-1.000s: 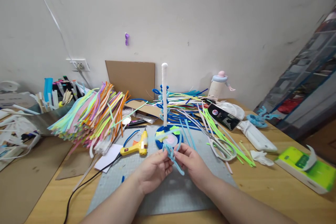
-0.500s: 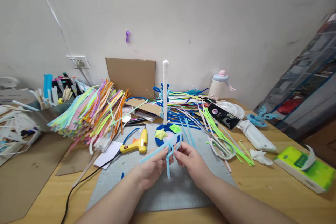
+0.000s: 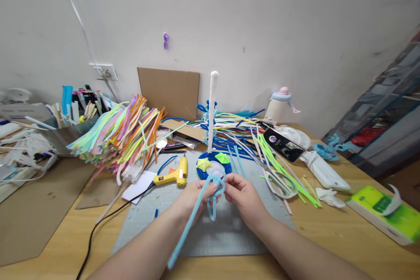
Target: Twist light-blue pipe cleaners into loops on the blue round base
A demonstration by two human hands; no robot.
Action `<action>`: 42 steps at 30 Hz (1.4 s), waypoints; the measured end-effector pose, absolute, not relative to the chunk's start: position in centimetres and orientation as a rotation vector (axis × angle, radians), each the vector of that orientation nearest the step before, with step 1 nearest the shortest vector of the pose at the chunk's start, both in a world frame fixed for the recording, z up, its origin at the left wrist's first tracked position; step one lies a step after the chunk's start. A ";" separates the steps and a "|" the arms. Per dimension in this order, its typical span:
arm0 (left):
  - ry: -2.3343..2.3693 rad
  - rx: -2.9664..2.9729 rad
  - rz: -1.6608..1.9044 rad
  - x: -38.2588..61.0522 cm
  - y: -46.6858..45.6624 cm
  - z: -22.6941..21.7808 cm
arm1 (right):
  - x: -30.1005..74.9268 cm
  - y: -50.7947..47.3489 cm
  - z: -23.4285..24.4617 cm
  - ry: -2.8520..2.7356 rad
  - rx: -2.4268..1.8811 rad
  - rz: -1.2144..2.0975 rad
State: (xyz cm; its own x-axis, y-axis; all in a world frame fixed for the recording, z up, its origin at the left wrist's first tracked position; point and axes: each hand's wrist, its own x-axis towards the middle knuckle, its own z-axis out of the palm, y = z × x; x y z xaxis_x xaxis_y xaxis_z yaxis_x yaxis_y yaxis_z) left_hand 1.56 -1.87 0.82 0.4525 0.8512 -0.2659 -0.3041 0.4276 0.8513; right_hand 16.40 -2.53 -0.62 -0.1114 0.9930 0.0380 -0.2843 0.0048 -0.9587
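Light blue pipe cleaners (image 3: 190, 223), bent into loops with a long tail hanging toward me, are between my two hands above the grey cutting mat. My left hand (image 3: 193, 199) is closed around the looped part, thumb on top. Fingertips of my right hand (image 3: 241, 194) pinch a loop on its right side. Just beyond my hands stands a round dark blue base (image 3: 202, 174) with a yellow star (image 3: 204, 164), a green star (image 3: 222, 158) and a pale pink centre. A white wrapped post (image 3: 212, 109) rises behind it, with blue curled pieces beside it.
A yellow glue gun (image 3: 172, 176) with a black cord lies left on the cutting mat (image 3: 197, 245). Scissors (image 3: 278, 183), green pipe cleaners (image 3: 274, 164) and a phone (image 3: 284, 143) lie right. A large multicoloured bundle (image 3: 121, 135) is at left, a tissue pack (image 3: 385, 214) far right.
The long light blue tail has swung down toward me from its slanted position over my left hand. The lower end now shows as a loop. The view has shifted slightly.
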 end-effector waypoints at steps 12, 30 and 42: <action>0.927 1.063 0.874 1.7 -2.2 1.4 | 16.8 -2.5 -0.1 -1.107 -0.951 1.434; 1.181 1.428 1.032 1.6 -1.8 0.1 | 17.1 -2.3 -0.1 -1.110 -1.085 1.220; 1.070 1.186 0.961 2.1 -1.9 0.8 | 17.0 -2.3 -0.7 -1.035 -1.019 1.248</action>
